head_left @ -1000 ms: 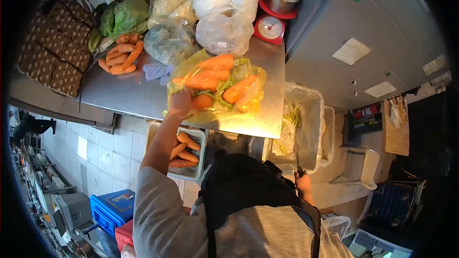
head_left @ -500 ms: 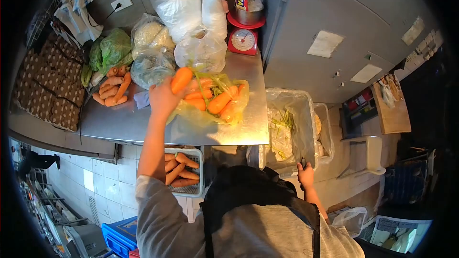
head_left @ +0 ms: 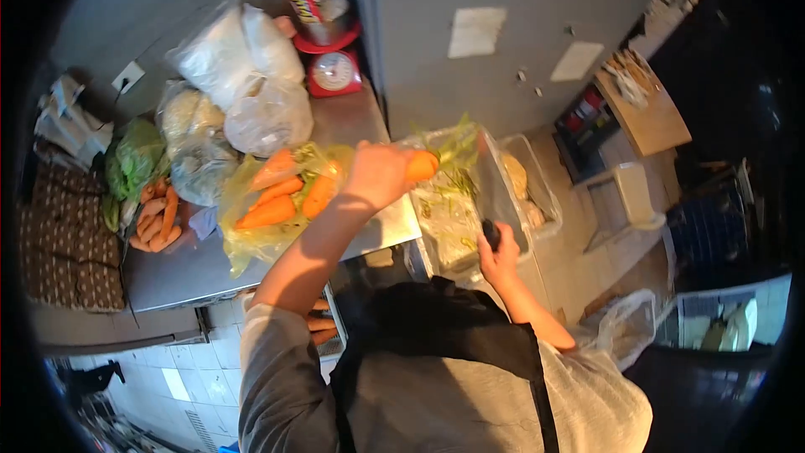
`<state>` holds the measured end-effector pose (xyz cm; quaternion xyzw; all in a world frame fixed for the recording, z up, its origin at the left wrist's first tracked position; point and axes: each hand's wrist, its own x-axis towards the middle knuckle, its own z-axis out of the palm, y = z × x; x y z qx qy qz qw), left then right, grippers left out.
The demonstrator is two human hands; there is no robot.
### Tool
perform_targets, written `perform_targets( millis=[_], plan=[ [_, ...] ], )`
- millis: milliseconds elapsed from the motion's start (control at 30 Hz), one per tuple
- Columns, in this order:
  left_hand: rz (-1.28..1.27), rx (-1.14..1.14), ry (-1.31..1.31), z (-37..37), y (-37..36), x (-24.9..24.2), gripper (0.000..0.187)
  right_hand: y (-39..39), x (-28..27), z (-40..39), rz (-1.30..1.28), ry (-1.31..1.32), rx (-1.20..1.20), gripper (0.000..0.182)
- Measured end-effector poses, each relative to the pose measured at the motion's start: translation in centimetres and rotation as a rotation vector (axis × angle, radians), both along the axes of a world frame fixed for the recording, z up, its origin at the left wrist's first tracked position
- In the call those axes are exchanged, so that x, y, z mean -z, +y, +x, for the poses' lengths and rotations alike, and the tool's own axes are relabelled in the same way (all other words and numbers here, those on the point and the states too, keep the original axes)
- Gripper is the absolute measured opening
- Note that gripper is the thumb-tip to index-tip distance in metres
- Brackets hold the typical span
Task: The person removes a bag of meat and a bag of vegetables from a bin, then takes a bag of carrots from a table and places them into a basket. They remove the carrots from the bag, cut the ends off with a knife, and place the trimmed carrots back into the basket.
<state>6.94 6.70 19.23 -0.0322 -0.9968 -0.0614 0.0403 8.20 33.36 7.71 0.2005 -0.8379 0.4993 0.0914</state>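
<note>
My left hand [head_left: 373,174] is closed around an orange carrot [head_left: 422,165] with leafy green tops [head_left: 459,144], held over the near-left side of a plastic-lined bin [head_left: 510,216]. Green stalk trimmings [head_left: 453,193] lie inside that bin. In my right hand [head_left: 501,260], at the bin's near edge, is a black-handled tool [head_left: 490,233]; its working end cannot be made out. Left of my left hand, a yellow plastic bag [head_left: 239,258] lies spread on the steel table [head_left: 189,264], with several large carrots [head_left: 270,212] on it.
Knobbly carrots [head_left: 155,222], leafy greens in a bag [head_left: 138,159] and filled clear bags [head_left: 268,113] stand along the table's back. A red scale [head_left: 334,74] is near the grey cabinet [head_left: 428,42]. Below the table edge sits a crate [head_left: 335,319] of carrots.
My left hand has lifted a carrot from the yellow bag and carried it right, over the lined bin. My view has turned to the right. The right hand still grips the black-handled tool.
</note>
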Motion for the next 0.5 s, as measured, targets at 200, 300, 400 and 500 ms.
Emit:
perform_targets(
  millis=[200, 300, 400, 500],
  plan=[
    [-0.176, 0.138, -0.064, -2.9, 4.9, 6.5, 0.042, 0.9, 4.0, -1.0, 0.133, -0.292, 0.074, 0.025],
    [-0.072, 0.081, 0.048, -3.2, 4.6, 6.7, 0.042, 0.5, -2.1, -1.7, -0.218, -0.181, 0.077, 0.021],
    [0.065, 0.035, 0.093, -3.2, 4.5, 6.6, 0.046, -0.3, -7.5, -2.3, -0.777, 0.13, 0.011, 0.025],
    [0.248, 0.018, 0.193, -3.4, 4.5, 6.9, 0.054, 0.0, -2.9, -3.0, -0.139, -0.066, 0.05, 0.027]
  ],
)
